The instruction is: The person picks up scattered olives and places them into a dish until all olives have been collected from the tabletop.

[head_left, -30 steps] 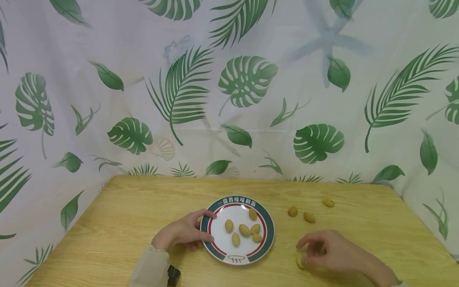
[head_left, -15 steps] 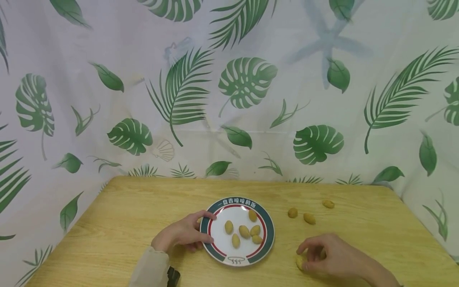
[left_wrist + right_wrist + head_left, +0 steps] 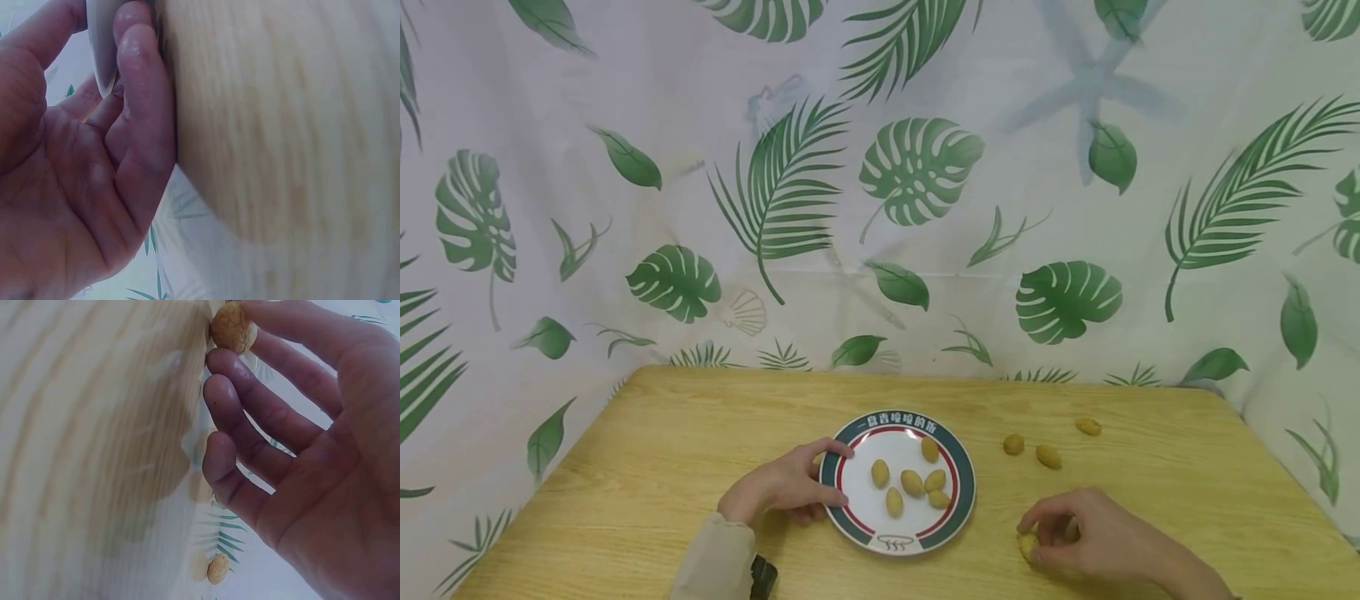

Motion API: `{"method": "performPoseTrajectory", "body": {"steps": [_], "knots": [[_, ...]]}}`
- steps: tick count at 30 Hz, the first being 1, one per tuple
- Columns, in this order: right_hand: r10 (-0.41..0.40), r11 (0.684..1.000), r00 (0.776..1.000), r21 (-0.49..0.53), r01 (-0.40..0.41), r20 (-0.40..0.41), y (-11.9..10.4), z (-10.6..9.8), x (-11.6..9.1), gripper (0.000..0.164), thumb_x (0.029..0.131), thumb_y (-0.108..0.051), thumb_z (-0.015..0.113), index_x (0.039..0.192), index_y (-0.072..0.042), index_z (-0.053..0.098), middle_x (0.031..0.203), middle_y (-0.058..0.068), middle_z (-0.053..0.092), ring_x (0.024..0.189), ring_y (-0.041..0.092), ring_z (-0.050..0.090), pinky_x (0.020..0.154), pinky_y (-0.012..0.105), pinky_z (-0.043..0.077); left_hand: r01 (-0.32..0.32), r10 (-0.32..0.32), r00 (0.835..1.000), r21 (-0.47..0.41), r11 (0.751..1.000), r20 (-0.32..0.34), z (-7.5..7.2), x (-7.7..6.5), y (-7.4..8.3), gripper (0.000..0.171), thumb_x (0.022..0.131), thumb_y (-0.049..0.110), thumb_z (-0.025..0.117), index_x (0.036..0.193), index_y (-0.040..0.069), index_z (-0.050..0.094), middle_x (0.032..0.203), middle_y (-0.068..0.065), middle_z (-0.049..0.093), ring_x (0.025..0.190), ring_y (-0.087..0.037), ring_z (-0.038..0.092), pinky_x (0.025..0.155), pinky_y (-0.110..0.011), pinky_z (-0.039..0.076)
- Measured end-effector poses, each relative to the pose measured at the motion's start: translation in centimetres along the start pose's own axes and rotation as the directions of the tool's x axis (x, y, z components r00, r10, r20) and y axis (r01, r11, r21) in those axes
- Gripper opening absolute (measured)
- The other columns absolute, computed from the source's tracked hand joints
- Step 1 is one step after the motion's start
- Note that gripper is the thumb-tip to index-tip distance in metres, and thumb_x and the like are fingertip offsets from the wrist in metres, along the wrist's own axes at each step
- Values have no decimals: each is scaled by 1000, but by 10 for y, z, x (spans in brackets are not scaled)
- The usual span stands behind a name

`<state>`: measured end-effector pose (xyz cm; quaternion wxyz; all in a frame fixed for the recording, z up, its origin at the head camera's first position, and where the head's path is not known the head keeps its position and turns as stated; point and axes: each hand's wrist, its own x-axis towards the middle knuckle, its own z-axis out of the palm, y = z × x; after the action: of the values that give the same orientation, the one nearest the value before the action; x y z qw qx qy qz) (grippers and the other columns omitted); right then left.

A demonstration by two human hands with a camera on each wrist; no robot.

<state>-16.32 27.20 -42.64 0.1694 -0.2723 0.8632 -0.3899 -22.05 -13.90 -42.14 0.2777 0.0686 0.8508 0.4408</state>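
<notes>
A white plate with a dark green and red rim stands on the table, several oval yellow-brown nuts lying in it. My left hand grips its left edge, thumb over the rim and other fingers low at its side. The left wrist view shows the plate's edge between thumb and fingers. To the right of the plate, my right hand pinches a wrinkled nut between thumb and fingertips, right at the tabletop. The hand partly hides this nut in the head view.
Three loose nuts lie farther back on the right: a rounder nut, an oval nut and the farthest nut. A leaf-patterned curtain hangs behind the wooden table. A black object shows at the left sleeve.
My right fingers have settled around the nut at the table, with only a slight shift. The left hand and plate stay in place.
</notes>
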Motion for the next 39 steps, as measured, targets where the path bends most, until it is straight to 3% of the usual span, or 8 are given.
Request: {"method": "performPoseTrajectory", "body": {"steps": [9,20,28,33,39], "knots": [[-39,999,999,-11,39,-8,0,0,0,13,92,-18,75,106,-18,74,80,-14,66,73,-3,60,62,23,52,12,-12,1000,6,1000,4,-1,2,-1,56,89,22,80,138,29,53,89,-5,67,70,-17,62,59,-27,53],[-10,1000,1000,-12,10,-14,0,-1,1,15,91,-17,75,106,-20,74,82,-13,66,75,-2,60,64,23,52,0,0,1000,8,1000,4,0,3,-3,56,89,22,80,138,29,53,89,-4,67,69,-16,62,58,-27,53],[-46,998,999,-39,45,-27,0,-6,6,15,92,-19,75,107,-18,73,81,-14,63,75,-3,58,63,22,51,9,-9,1000,12,1000,1,0,2,-2,56,89,23,80,138,29,53,90,-4,67,70,-17,62,59,-27,53],[-126,990,990,-66,122,-66,1,-7,7,17,91,-14,76,107,-17,73,80,-16,64,74,-4,58,59,23,51,8,-8,1000,9,1000,-1,0,2,-3,56,89,22,80,138,29,53,90,-4,67,70,-17,62,59,-27,52],[-110,991,990,-88,102,-88,-2,-10,10,17,91,-15,75,107,-19,73,83,-15,65,76,-3,58,60,23,50,-3,3,1000,-4,1000,-1,0,3,-3,57,89,20,80,139,27,53,90,-3,68,67,-16,62,57,-27,52]]}}
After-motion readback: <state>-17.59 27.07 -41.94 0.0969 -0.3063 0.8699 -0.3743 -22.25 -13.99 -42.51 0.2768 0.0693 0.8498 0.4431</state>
